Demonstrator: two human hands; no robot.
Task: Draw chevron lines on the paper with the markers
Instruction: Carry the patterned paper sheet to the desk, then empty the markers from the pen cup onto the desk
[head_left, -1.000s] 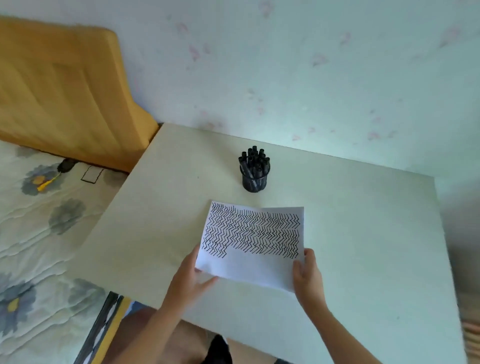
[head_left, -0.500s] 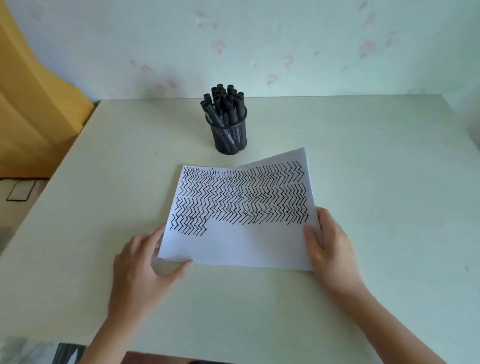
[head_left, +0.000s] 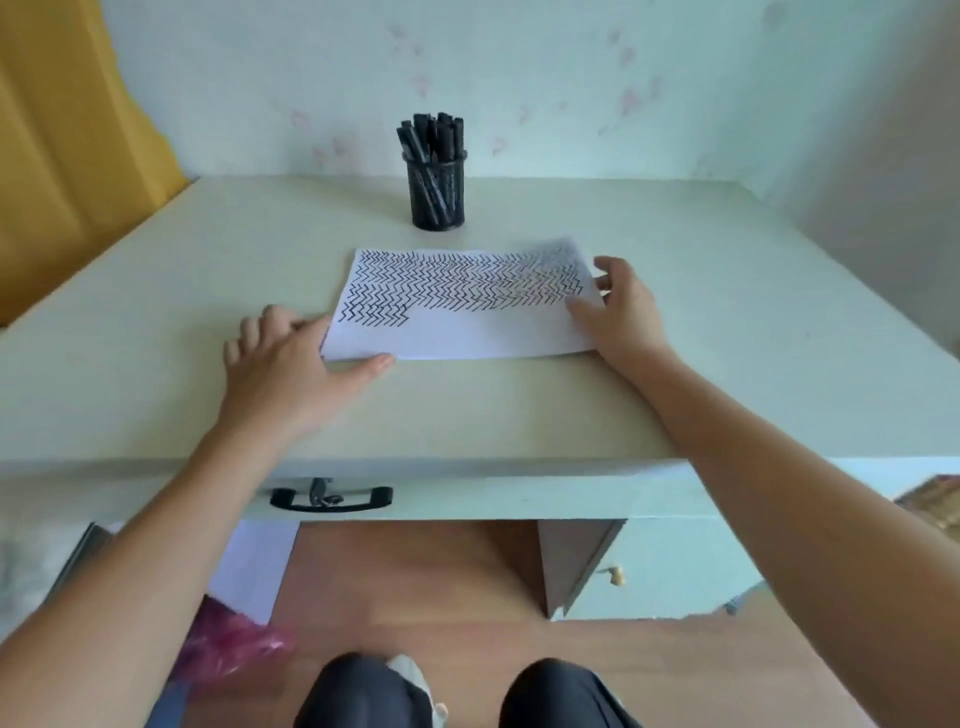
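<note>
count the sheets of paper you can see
2. One paper with chevron lines lies on the desk, between the left hand and right hand. A second blank sheet lies on the floor under the desk, partly hidden.

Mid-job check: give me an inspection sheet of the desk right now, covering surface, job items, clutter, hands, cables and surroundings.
Surface: pale desk, flat, a black drawer handle on its front.
Job's things: paper lies flat, chevron rows over its upper part, lower strip blank, far right corner blurred. Markers all stand capped in the black mesh cup behind the paper.
Clutter: nothing seen on the desk.
Hands: left hand at the paper's near left corner; right hand on its right edge. Neither holds a marker.
Cables: nothing seen.
Surroundings: wall behind, yellow headboard left, wood floor, pink bag below.
</note>
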